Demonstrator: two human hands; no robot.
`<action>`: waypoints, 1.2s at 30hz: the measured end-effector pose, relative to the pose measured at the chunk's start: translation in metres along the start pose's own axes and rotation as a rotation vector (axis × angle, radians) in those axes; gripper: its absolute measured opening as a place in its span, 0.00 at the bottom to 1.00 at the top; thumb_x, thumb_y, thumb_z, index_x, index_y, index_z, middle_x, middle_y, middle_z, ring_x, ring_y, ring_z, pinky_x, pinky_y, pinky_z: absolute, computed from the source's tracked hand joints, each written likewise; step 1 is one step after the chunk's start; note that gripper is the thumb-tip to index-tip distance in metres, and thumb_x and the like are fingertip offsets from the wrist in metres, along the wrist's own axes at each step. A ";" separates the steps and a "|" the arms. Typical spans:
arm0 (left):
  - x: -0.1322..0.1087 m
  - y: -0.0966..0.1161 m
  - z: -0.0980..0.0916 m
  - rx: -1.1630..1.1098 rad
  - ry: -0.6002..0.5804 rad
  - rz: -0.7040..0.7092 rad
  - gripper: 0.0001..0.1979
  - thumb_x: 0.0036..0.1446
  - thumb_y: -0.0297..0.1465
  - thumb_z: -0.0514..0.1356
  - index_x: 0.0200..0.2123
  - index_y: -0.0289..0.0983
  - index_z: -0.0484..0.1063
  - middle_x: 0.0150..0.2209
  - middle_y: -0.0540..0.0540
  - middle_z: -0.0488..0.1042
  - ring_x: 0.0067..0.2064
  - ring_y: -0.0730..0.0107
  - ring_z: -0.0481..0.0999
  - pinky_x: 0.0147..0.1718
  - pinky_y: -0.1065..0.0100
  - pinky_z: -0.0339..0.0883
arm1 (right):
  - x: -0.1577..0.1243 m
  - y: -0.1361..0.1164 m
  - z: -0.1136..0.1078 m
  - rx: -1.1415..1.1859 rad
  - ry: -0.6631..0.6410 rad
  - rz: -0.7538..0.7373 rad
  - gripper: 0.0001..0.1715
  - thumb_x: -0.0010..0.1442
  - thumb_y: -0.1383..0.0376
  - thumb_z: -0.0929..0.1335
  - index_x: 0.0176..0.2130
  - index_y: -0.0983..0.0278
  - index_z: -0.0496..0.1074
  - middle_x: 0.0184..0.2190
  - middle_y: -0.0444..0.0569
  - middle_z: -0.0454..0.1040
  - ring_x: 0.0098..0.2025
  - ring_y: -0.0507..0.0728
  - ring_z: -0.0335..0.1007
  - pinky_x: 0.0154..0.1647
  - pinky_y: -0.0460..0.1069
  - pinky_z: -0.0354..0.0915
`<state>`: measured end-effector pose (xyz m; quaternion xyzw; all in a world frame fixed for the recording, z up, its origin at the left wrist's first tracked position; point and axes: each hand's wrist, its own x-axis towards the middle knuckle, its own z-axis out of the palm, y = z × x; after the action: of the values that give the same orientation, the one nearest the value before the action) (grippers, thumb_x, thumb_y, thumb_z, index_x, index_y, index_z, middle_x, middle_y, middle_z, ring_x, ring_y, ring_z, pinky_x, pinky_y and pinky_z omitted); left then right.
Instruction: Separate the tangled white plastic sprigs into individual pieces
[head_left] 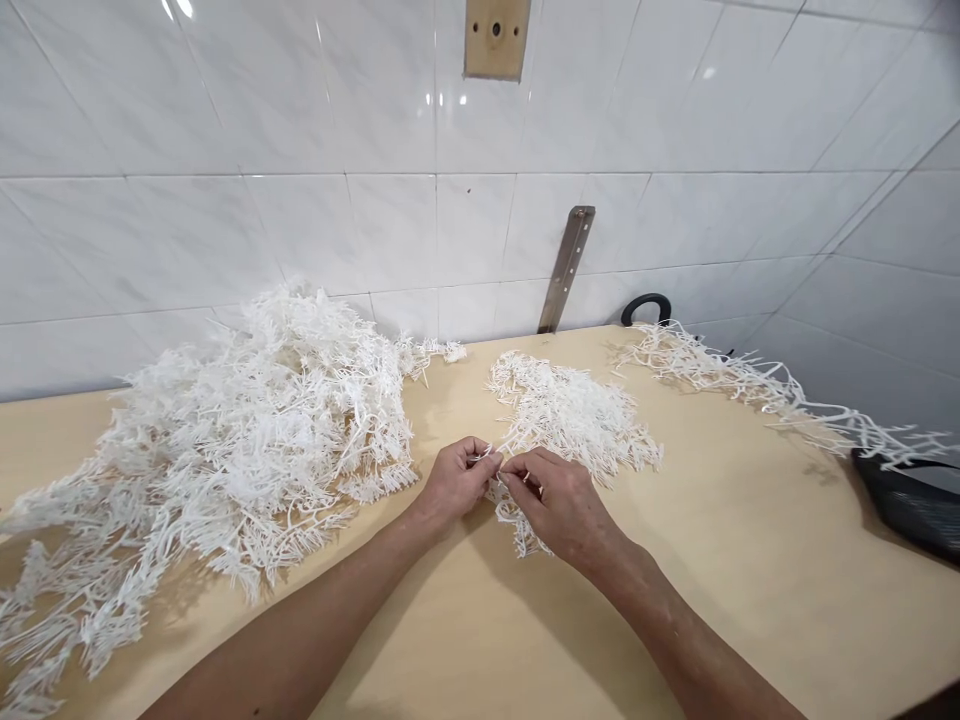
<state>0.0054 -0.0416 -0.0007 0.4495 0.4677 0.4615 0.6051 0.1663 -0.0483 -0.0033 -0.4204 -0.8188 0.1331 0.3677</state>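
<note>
My left hand [456, 478] and my right hand [559, 505] meet at the middle of a pale wooden table [720, 580]. Both pinch one white plastic branched sprig [517, 525], which hangs below my right hand onto the table. Just behind my hands lies a small flat pile of white sprigs [570, 410]. A much larger heap of the same white sprigs [240, 450] spreads over the table's left side.
A long strand of white sprigs [757, 385] runs along the right back edge towards a black mesh object [911, 505]. A black curved handle [646, 305] and a leaning metal strip [566, 268] stand against the white tiled wall [300, 200].
</note>
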 end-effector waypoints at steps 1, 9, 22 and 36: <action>0.000 0.000 0.000 0.007 0.000 0.001 0.19 0.46 0.45 0.67 0.29 0.36 0.65 0.16 0.58 0.59 0.17 0.83 0.53 0.16 0.77 0.43 | 0.000 -0.001 0.000 -0.012 -0.007 -0.003 0.09 0.65 0.68 0.64 0.34 0.62 0.72 0.30 0.46 0.73 0.29 0.53 0.69 0.32 0.48 0.64; 0.000 0.000 -0.002 0.070 0.000 -0.027 0.19 0.47 0.45 0.66 0.30 0.37 0.66 0.15 0.58 0.59 0.16 0.81 0.53 0.14 0.77 0.45 | 0.000 -0.005 0.002 -0.109 -0.019 0.019 0.10 0.65 0.70 0.62 0.33 0.63 0.70 0.30 0.47 0.72 0.31 0.53 0.69 0.31 0.47 0.61; -0.002 0.003 -0.001 0.086 -0.049 -0.017 0.22 0.48 0.49 0.65 0.25 0.37 0.65 0.15 0.57 0.59 0.15 0.82 0.52 0.14 0.75 0.43 | 0.000 0.000 0.008 -0.011 0.032 0.137 0.08 0.61 0.69 0.64 0.31 0.62 0.70 0.27 0.45 0.73 0.29 0.54 0.68 0.32 0.48 0.60; 0.001 -0.009 0.002 0.131 0.098 0.065 0.07 0.49 0.32 0.62 0.26 0.36 0.66 0.21 0.54 0.66 0.24 0.76 0.63 0.23 0.74 0.55 | -0.002 0.002 0.018 -0.050 0.014 0.197 0.08 0.61 0.67 0.63 0.31 0.62 0.70 0.27 0.45 0.73 0.30 0.55 0.68 0.32 0.48 0.60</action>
<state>0.0088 -0.0426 -0.0090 0.4802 0.5111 0.4708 0.5353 0.1553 -0.0466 -0.0176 -0.5088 -0.7740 0.1450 0.3479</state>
